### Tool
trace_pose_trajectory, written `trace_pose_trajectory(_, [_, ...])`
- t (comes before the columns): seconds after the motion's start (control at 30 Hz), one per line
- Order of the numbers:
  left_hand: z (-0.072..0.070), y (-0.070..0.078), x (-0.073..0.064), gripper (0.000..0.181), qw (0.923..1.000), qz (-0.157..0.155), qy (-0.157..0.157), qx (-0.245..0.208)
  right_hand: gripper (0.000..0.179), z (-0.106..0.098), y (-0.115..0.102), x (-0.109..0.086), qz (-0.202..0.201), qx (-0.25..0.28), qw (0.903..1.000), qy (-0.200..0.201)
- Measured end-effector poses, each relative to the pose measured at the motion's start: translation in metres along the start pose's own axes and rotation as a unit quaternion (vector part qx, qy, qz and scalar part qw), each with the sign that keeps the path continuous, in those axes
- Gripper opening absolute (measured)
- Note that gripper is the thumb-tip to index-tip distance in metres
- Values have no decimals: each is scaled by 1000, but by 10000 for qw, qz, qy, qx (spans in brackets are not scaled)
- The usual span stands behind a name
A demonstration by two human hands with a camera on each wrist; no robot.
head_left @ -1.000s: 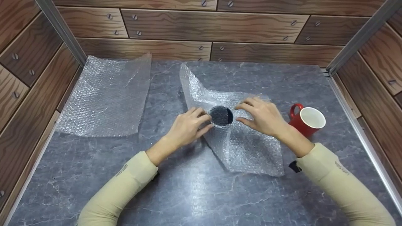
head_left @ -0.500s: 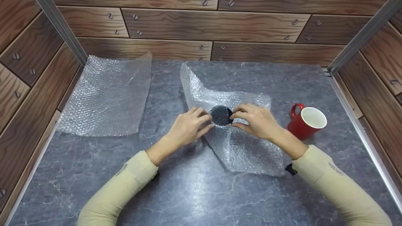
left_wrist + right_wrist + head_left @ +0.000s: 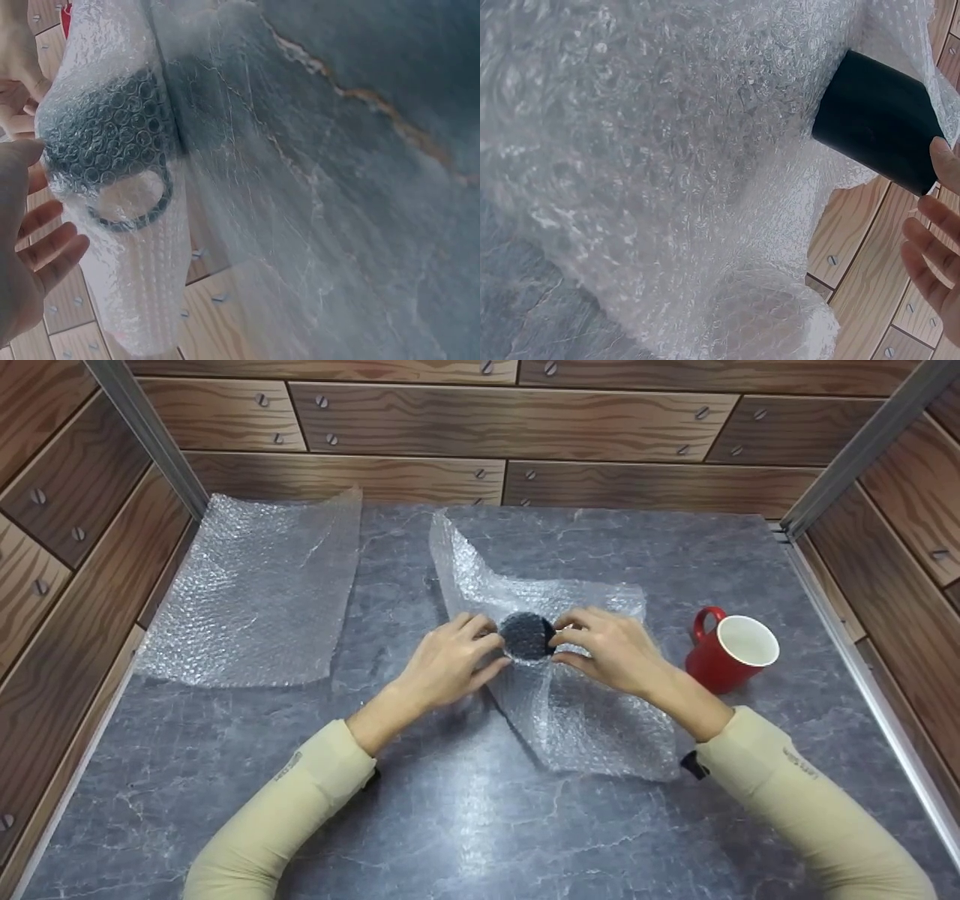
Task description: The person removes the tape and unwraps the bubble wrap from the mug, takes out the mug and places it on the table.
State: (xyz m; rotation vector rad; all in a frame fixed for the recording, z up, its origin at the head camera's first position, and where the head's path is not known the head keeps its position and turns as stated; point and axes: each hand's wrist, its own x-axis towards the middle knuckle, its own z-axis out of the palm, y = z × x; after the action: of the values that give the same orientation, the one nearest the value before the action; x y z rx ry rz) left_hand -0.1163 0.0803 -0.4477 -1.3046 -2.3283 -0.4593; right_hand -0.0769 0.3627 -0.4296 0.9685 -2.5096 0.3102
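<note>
A black mug [image 3: 877, 120] stands upright at the table's middle, partly covered by a sheet of bubble wrap [image 3: 600, 720]. The film lies over part of its mouth, and in the left wrist view its handle [image 3: 126, 223] shows through the plastic. With thumb and fingertips my left hand [image 3: 452, 660] pinches the bubble wrap at the mug's left rim. On the opposite side, my right hand [image 3: 616, 651] pinches the rim where the mug's wall is bare; its other fingers are spread in the right wrist view. The mug's base is hidden by the wrap.
A red mug [image 3: 724, 664] with a white inside stands to the right, near my right wrist. Another bubble wrap sheet [image 3: 255, 592] lies flat at the back left. Wood-patterned walls [image 3: 510, 424] enclose the grey marbled table [image 3: 420, 825] on the back and sides.
My right hand has come in to the left and slightly down, from just beside the mug onto its rim. The left hand and the wrap stay in place.
</note>
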Motion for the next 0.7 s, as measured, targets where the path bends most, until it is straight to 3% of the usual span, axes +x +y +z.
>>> trace_pose_trajectory(0.3, [-6,2,6,27,9992,358,-185,4,21,-1,-1,0,29,-68,10000,-61])
trace_pose_trajectory(0.7, [-1,4,15,31,9950,848,-333,409,19,0,-1,1,76,-94,9998,-126])
